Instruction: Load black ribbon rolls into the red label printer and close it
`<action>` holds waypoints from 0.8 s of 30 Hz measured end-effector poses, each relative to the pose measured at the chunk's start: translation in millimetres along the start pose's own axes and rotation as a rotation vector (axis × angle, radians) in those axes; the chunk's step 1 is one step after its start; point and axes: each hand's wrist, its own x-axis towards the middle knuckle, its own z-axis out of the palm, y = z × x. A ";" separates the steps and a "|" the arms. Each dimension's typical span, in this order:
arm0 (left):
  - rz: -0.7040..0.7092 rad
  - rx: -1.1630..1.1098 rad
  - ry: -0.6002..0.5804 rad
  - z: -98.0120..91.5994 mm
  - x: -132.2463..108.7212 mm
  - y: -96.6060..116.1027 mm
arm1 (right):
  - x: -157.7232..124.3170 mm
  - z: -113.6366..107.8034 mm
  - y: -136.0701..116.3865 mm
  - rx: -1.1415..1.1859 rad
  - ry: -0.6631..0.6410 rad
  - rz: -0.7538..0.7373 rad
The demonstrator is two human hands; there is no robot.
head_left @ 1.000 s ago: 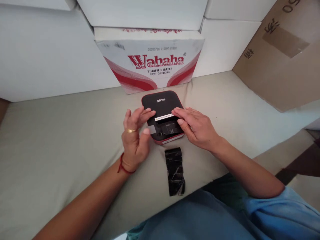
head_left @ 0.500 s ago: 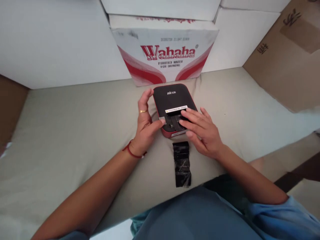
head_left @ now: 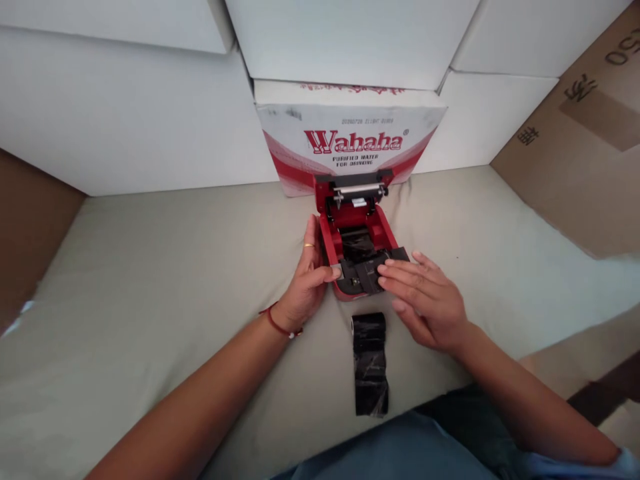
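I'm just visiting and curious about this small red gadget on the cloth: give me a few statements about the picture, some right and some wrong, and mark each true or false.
1. The lid of the small red and black device stands open. True.
2. The left hand grips the device's left side, thumb at its front corner. True.
3. The right hand holds the black plastic-wrapped roll. False: the roll lies alone on the beige cloth, nearer the person; the right fingers rest on the device's front edge.
4. The white and red Wahaha carton lies in front of the device. False: it stands behind it.
5. The left hand wears a ring. True.
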 end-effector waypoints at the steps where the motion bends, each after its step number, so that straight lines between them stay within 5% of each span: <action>1: -0.005 -0.011 -0.015 -0.3 0.5 -1.8 | 9.8 -8.2 1.9 0.039 -0.005 0.047; 4: -0.014 -0.040 -0.039 -0.1 2.4 -6.1 | 49.7 -27.8 14.9 0.145 -0.067 0.314; 6: -0.023 -0.060 -0.037 1.2 3.6 -6.4 | 80.5 -30.6 27.1 0.125 -0.222 0.421; 14: -0.075 -0.198 0.065 7.0 6.1 2.4 | 160.6 10.1 23.9 -0.513 -0.858 0.336; 20: -0.071 -0.167 0.049 4.3 9.3 -2.1 | 171.4 27.6 16.3 -0.583 -0.982 0.332; 24: -0.075 -0.170 0.060 5.9 11.3 -1.5 | 170.0 12.6 18.3 -0.499 -0.951 0.373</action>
